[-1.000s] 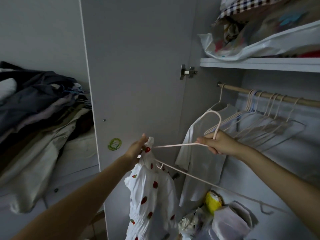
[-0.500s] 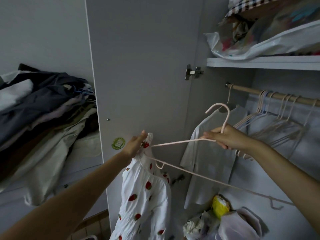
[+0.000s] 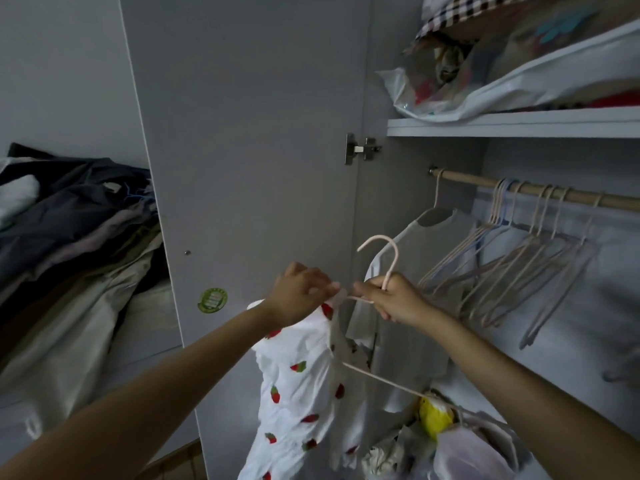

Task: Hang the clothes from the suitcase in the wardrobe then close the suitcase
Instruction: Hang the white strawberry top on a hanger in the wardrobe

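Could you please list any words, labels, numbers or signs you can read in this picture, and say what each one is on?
No text can be read.
Round green sticker on the wardrobe door: it carries pale markings, too small and blurred to read.
Strawberry-print garment, hanger and the bags on the shelf: no lettering can be made out.

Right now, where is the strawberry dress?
The strawberry dress hangs low in the middle of the head view, in front of the open wardrobe door, pinched at its top by the left hand.
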